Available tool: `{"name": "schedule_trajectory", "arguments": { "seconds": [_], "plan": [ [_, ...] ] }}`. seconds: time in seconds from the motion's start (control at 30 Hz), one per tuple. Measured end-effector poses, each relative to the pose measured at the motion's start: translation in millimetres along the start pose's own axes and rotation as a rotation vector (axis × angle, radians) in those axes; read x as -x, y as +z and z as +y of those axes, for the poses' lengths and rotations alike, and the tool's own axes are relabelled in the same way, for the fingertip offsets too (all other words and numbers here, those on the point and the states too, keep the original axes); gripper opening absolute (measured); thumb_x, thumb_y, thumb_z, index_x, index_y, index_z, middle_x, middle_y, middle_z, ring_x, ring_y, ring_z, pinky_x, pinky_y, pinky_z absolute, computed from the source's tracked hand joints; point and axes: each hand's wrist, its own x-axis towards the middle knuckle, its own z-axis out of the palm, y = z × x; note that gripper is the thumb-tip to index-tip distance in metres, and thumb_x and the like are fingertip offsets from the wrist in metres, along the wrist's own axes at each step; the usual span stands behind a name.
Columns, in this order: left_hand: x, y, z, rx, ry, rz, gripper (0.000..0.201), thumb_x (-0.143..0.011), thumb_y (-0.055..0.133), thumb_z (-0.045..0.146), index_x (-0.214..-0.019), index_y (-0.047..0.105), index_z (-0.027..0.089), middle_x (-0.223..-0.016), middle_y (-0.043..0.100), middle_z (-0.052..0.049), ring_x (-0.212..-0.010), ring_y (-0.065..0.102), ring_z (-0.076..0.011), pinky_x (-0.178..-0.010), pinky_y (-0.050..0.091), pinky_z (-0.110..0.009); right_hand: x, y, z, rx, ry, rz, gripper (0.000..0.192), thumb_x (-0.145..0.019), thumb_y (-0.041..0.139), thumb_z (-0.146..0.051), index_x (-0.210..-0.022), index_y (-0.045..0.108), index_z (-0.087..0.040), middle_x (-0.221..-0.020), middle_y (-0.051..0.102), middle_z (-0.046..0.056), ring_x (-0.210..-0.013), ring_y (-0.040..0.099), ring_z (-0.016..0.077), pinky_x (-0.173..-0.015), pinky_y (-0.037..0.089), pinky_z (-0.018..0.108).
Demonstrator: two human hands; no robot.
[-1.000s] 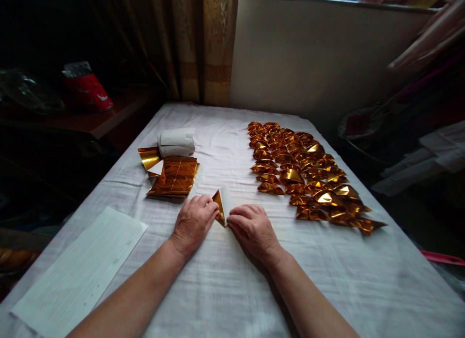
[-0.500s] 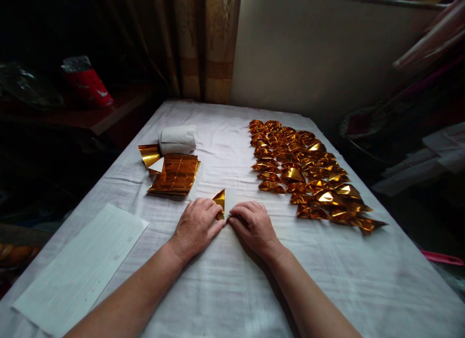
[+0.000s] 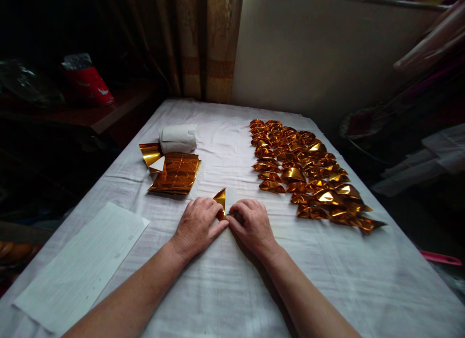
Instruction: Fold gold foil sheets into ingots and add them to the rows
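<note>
A small piece of gold foil paper (image 3: 221,197), folded to a point at the top, lies on the white cloth between my hands. My left hand (image 3: 199,224) pinches its left side, thumb reaching along the lower edge. Facing it, my right hand (image 3: 253,226) has curled fingers pressed on the right end of the same paper, its thumb nearly touching the left thumb. The fingers cover the paper's lower part. Beyond my left hand is a stack of flat gold foil sheets (image 3: 176,172). To the right stand several rows of folded gold foil pieces (image 3: 293,174).
A white roll (image 3: 178,138) rests behind the stack, near a bent gold sheet (image 3: 149,153). A lined white paper (image 3: 82,268) lies at the table's left. On a dark side table stands a red container (image 3: 90,86). A curtain (image 3: 220,47) and a wall bound the far edge.
My right fingers have curled in closer to my left thumb. The white strip on the paper's right side, plain before, hardly shows now. The stack and rows stay put.
</note>
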Motion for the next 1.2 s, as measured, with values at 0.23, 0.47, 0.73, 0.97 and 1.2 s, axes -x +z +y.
{"name": "schedule_trajectory", "arguments": {
  "seconds": [0.23, 0.47, 0.73, 0.97, 1.2],
  "plan": [
    [-0.5, 1.2, 4.6, -0.016, -0.036, 0.003, 0.016, -0.086, 0.068, 0.036, -0.089, 0.061, 0.022, -0.096, 0.062, -0.003, -0.096, 0.054, -0.0231, -0.085, 0.039, -0.037, -1.6, 1.4, -0.4, 0.021, 0.036, -0.010, 0.007, -0.083, 0.071, -0.023, -0.083, 0.064, -0.023, -0.087, 0.066, 0.001, -0.087, 0.058, 0.0212, -0.079, 0.036, 0.034],
    [-0.8, 0.0, 7.7, -0.008, -0.061, 0.027, 0.014, -0.084, 0.070, 0.032, -0.088, 0.060, 0.023, -0.095, 0.063, -0.002, -0.094, 0.053, -0.0224, -0.083, 0.038, -0.036, -2.0, 4.2, 1.3, 0.036, 0.031, 0.008, 0.007, -0.088, 0.063, -0.018, -0.083, 0.063, -0.023, -0.086, 0.066, 0.002, -0.087, 0.058, 0.0207, -0.078, 0.036, 0.033],
    [-2.0, -1.6, 1.4, 0.040, -0.040, -0.029, 0.015, -0.085, 0.069, 0.028, -0.095, 0.059, 0.023, -0.099, 0.063, -0.002, -0.098, 0.055, -0.0222, -0.088, 0.041, -0.037, 0.9, 5.3, 6.0, -0.063, 0.010, 0.078, 0.010, -0.090, 0.056, -0.019, -0.090, 0.065, -0.023, -0.093, 0.068, 0.004, -0.092, 0.060, 0.0208, -0.084, 0.042, 0.034],
    [-2.5, -13.8, -14.0, 0.179, 0.045, -0.078, 0.019, -0.082, 0.070, 0.020, -0.093, 0.054, 0.022, -0.102, 0.060, -0.003, -0.096, 0.056, -0.0208, -0.087, 0.047, -0.035, 2.1, 9.2, 15.3, 0.011, 0.114, 0.181, 0.033, -0.088, 0.055, -0.025, -0.121, 0.061, -0.020, -0.131, 0.060, 0.014, -0.120, 0.053, 0.0290, -0.097, 0.041, 0.047],
    [0.1, -16.7, -26.1, 0.248, 0.133, -0.114, 0.008, -0.086, 0.063, 0.014, -0.086, 0.060, 0.022, -0.100, 0.060, -0.002, -0.096, 0.058, -0.0176, -0.085, 0.048, -0.030, -1.2, 4.2, 15.2, -0.005, 0.114, 0.132, 0.031, -0.087, 0.056, -0.023, -0.117, 0.062, -0.021, -0.116, 0.068, 0.010, -0.112, 0.058, 0.0269, -0.095, 0.041, 0.043]
  ]
}}
